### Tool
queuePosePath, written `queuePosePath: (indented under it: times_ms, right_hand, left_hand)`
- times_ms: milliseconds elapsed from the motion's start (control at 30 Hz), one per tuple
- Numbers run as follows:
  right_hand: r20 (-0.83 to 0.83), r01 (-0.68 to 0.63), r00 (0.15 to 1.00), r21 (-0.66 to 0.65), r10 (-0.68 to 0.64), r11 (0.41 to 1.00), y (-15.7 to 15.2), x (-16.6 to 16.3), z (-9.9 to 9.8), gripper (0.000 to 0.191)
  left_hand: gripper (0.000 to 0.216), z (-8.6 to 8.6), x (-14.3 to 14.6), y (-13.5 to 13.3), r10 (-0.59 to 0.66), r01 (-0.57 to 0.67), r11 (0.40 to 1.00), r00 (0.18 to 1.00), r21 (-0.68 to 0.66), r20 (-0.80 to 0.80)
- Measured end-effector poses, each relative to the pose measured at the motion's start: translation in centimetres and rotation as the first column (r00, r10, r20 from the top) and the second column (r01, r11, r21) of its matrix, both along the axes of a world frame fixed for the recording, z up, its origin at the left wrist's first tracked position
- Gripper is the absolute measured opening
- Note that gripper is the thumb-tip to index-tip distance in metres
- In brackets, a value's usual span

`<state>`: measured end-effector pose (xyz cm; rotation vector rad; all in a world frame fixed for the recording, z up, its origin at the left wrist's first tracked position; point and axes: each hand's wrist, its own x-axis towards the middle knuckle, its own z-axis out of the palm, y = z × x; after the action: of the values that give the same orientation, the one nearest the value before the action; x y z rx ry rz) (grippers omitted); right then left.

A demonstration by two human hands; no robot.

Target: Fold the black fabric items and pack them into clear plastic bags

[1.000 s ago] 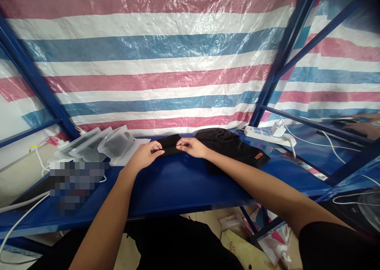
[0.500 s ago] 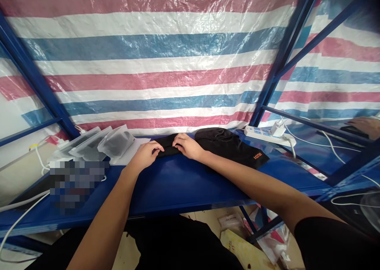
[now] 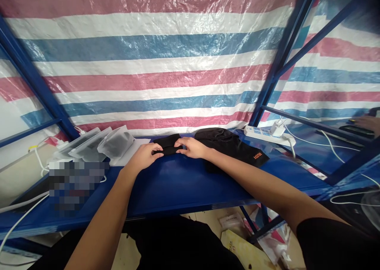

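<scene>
Below the near edge of the blue shelf [image 3: 184,187], cardboard and packets [image 3: 237,238] lie on the floor. On the shelf's bare middle both forearms reach away from the person. Toward the far edge, the left hand [image 3: 145,156] and the right hand [image 3: 191,147] meet on a small folded black cloth [image 3: 168,145]; each hand is curled, with fingertips pinching the cloth's near edge, and the cloth lies flat on the shelf. Just right of it rests a larger black garment [image 3: 234,147] with an orange label. Left of the hands, near the far-left corner, clear plastic bags [image 3: 101,143] are stacked overlapping. At the far-right corner sits a white power strip [image 3: 264,133] with a charger plugged in. Behind everything hangs a striped tarp [image 3: 154,56]. Another person's hand [image 3: 366,123] shows at the far right.
</scene>
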<state>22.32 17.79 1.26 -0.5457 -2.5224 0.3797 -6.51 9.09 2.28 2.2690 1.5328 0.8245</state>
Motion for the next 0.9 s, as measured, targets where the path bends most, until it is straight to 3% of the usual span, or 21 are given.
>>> queuePosePath:
  times_ms: [167, 267, 367, 467, 533, 600, 700, 800, 900]
  right_hand:
    - [-0.123, -0.055, 0.992, -0.279, 0.021, 0.959, 0.5, 0.1, 0.0, 0.022]
    - [-0.187, -0.100, 0.982, -0.507, 0.004, 0.856, 0.7, 0.3, 0.0, 0.032]
    - [-0.139, -0.037, 0.987, -0.697, -0.084, 0.717, 0.7, 0.5, 0.1, 0.040]
    - [-0.099, 0.039, 0.978, -0.778, -0.183, 0.627, 0.7, 0.3, 0.3, 0.040]
    - [-0.088, 0.071, 0.969, -0.795, -0.230, 0.602, 0.7, 0.1, 0.4, 0.039]
    - [-0.060, 0.119, 0.964, -0.775, -0.260, 0.620, 0.7, -0.2, 0.4, 0.037]
    - [-0.053, 0.161, 0.965, -0.649, -0.255, 0.744, 0.6, -0.8, 0.0, 0.027]
    - [-0.109, 0.159, 0.970, -0.391, -0.217, 0.906, 0.4, -1.4, -0.7, 0.015]
    - [-0.166, 0.197, 0.965, -0.060, -0.204, 0.979, 0.0, -1.6, -1.2, 0.015]
  left_hand:
    - [0.037, 0.3, -0.5, -0.1, 0.010, 0.005, 0.993, 0.993, -0.120, 0.121]
    - [0.038, 0.6, -1.0, -0.3, -0.023, 0.053, 0.980, 0.987, -0.190, 0.157]
    - [0.042, 1.1, -1.0, -0.6, -0.028, 0.086, 0.958, 0.978, -0.274, 0.209]
    - [0.047, 1.6, -0.7, -0.8, 0.042, 0.054, 0.933, 0.966, -0.356, 0.257]
    - [0.050, 1.5, -0.5, -0.7, 0.095, 0.016, 0.926, 0.957, -0.377, 0.274]
    - [0.050, 1.1, -0.4, -0.3, 0.141, -0.043, 0.937, 0.955, -0.346, 0.262]
    - [0.039, 0.2, -0.2, 0.3, 0.155, -0.115, 0.977, 0.963, -0.182, 0.221]
    - [0.020, -0.4, 0.4, 0.7, 0.048, -0.057, 0.997, 0.988, 0.057, 0.145]
    - [0.027, -0.3, 1.0, 0.7, -0.063, 0.060, 0.985, 0.998, 0.165, 0.010]
